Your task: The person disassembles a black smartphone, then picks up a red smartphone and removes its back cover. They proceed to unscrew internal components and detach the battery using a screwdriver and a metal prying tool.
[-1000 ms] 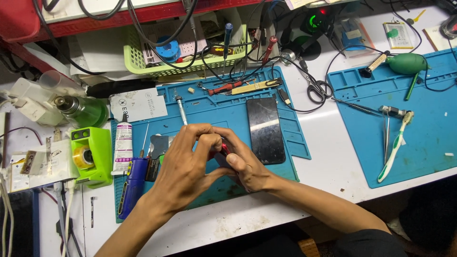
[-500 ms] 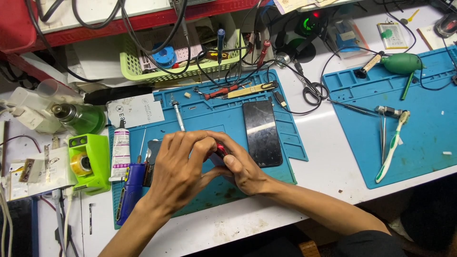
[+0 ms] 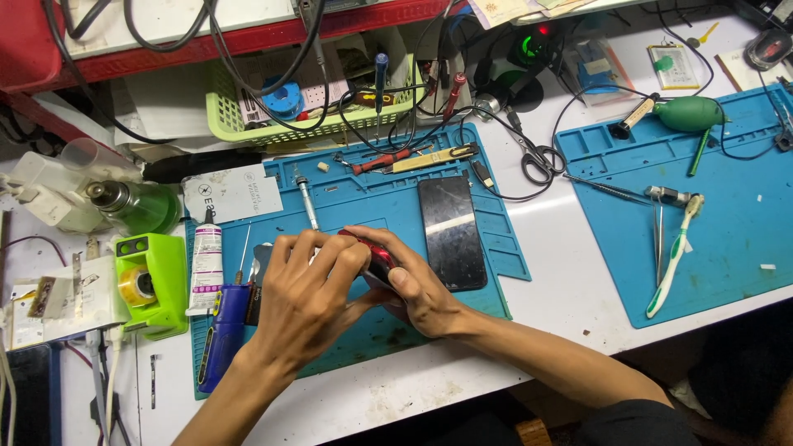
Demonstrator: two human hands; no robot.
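Workbench clutter all round, and at the middle of the blue mat (image 3: 496,239) both my hands sit close over one small red thing (image 3: 378,258). Compared with a second ago little has shifted — the hands have drawn tighter together and the red thing shows a bit more between them. So the grip is settling, not letting go; I judge the fiddly part is in hand.

My left hand (image 3: 310,289) curls over the red thing from above, fingers bent and closed on it. My right hand (image 3: 417,289) cups it from the side, thumb pressed against its edge. What it is exactly I cannot tell; most of it is hidden.

Just beside my right hand lies a dark phone (image 3: 450,233), flat on the mat. A glue tube (image 3: 206,268) lies left of my left hand, a blue tool (image 3: 221,330) below it.

Containers — the green basket (image 3: 227,124) at the back holds a blue spool (image 3: 283,97) and cables. The green tape holder (image 3: 149,285) carries a roll of clear tape. A second mat (image 3: 735,248) to the right bears a toothbrush (image 3: 676,254).
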